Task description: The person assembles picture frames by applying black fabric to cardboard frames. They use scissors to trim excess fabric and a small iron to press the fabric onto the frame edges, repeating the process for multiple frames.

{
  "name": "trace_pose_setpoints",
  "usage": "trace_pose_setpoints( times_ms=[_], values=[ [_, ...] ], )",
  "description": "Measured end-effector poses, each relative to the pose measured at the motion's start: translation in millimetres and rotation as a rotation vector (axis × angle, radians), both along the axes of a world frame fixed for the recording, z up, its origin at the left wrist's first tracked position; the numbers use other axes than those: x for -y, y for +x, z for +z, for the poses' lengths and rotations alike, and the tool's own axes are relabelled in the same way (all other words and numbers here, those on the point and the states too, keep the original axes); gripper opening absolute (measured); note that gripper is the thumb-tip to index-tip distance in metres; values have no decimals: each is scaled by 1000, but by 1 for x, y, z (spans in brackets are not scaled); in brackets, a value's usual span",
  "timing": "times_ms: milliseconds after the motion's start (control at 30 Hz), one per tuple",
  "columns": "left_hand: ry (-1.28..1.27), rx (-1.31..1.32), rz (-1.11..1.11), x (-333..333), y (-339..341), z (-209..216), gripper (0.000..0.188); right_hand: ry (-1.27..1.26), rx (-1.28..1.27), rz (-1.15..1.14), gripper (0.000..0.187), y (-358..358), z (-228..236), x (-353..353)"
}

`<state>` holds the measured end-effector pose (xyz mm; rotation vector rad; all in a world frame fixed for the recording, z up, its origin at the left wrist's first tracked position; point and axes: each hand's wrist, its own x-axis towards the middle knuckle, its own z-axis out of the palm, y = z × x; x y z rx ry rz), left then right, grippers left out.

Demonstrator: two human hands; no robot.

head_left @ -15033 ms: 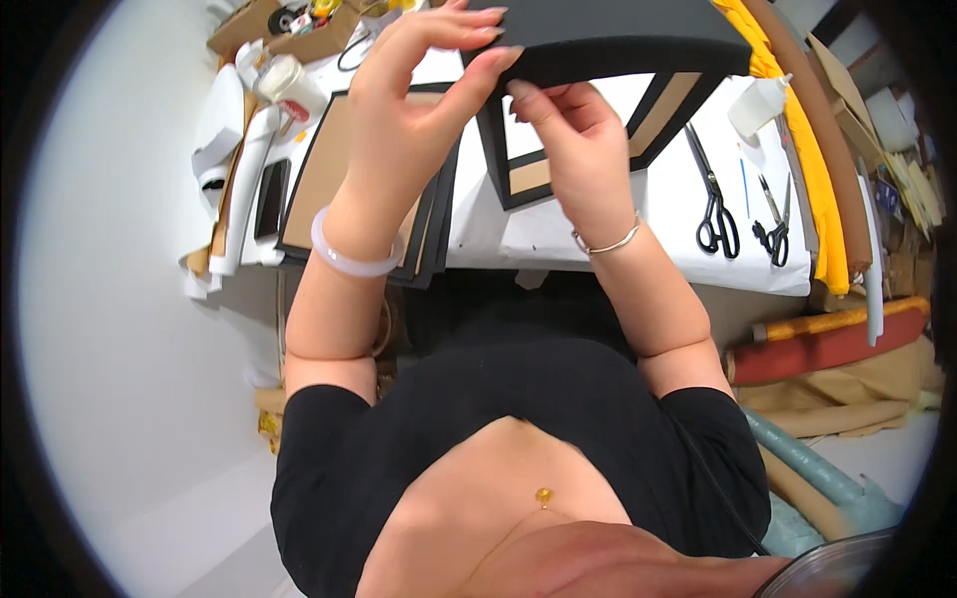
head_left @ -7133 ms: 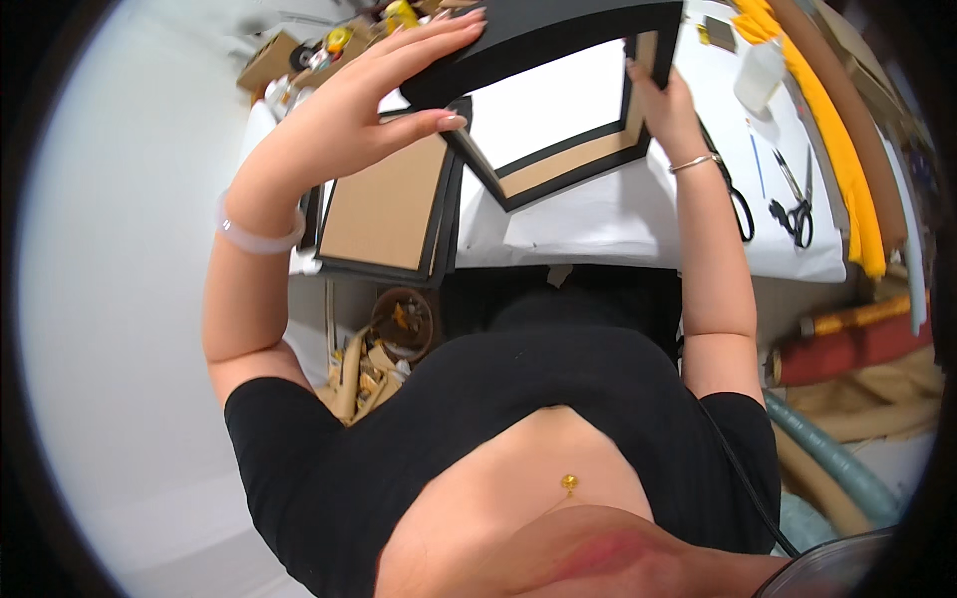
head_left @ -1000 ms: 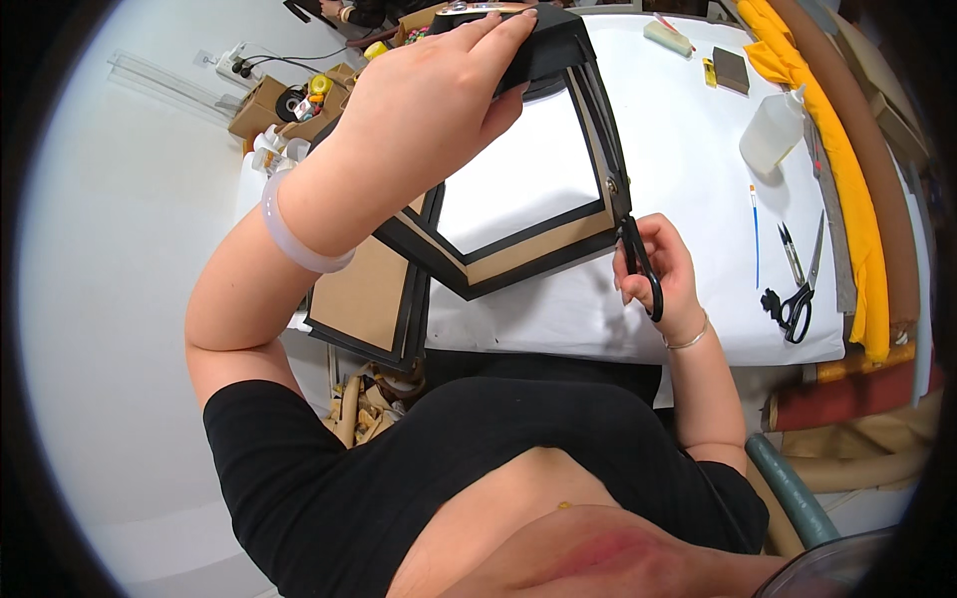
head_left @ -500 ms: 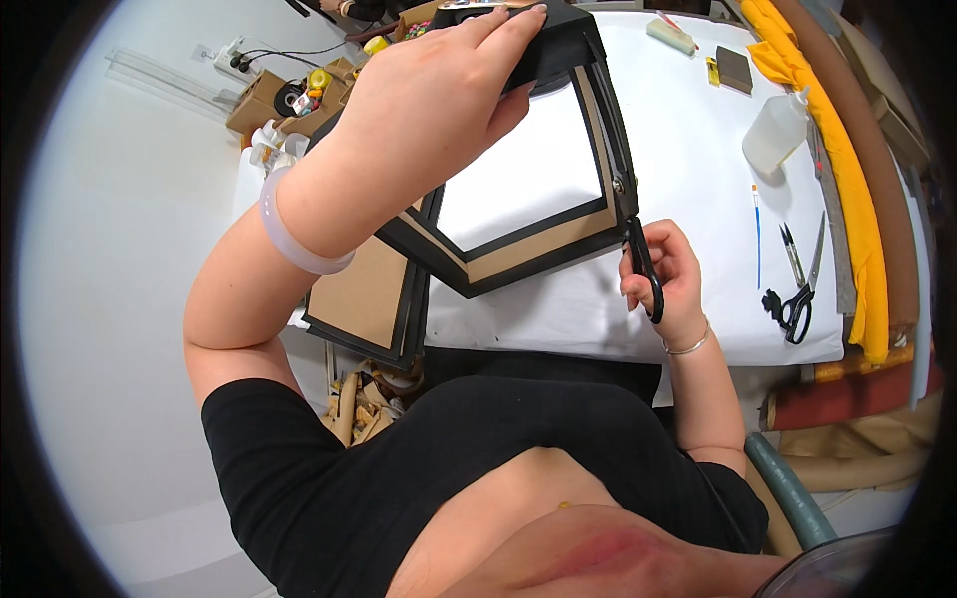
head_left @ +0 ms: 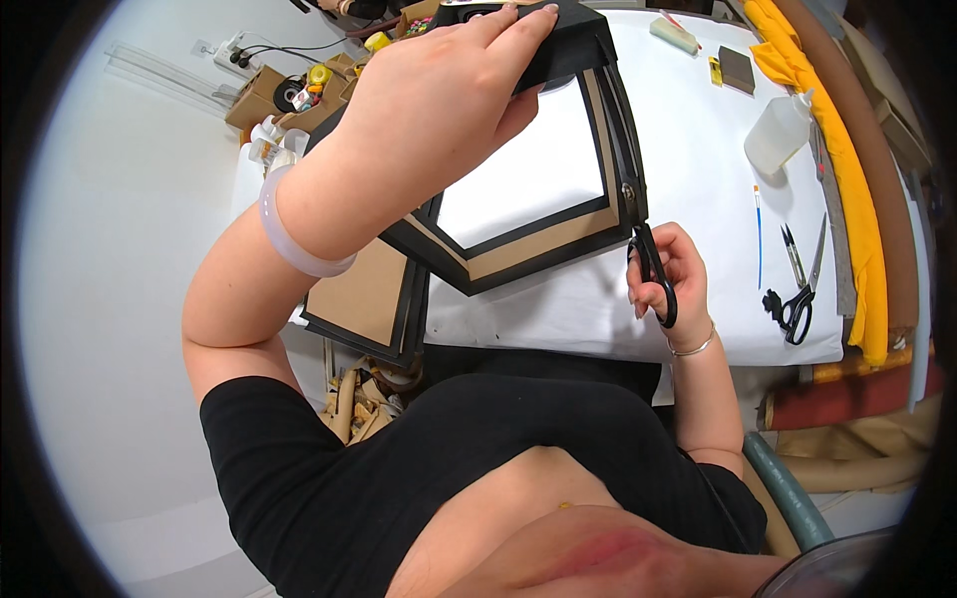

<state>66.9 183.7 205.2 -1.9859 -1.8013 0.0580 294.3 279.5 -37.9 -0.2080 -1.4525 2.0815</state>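
White table (head_left: pixel 698 149) bears, at right: translucent squeeze bottle (head_left: pixel 778 135); blue pen (head_left: pixel 758 234); small snips (head_left: pixel 793 256); spare black-handled scissors (head_left: pixel 800 299); yellow fabric roll (head_left: pixel 847 179) along right edge; far left, cardboard box (head_left: pixel 257 97) of oddments; near left, brown black-edged panel (head_left: pixel 367 299).

The frame (head_left: pixel 528 239) at upper centre looks like matt brown cardboard edged in black paper. The scissors (head_left: pixel 638 214) have dull metal blades and glossy black plastic handles. The table (head_left: pixel 698 149) is covered with smooth white paper.
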Motion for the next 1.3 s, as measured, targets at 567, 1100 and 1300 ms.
trace_pose_setpoints(
  times_ms=[567,1100,1300],
  values=[
    [20,0,-50,1,0,-1,53,-26,-12,-5,67,2,-2,3],
    [-17,13,-37,2,2,3,53,8,-53,2,68,2,-7,2],
    [-3,1,3,2,5,2,53,23,13,-14,69,7,0,0]
  ],
)
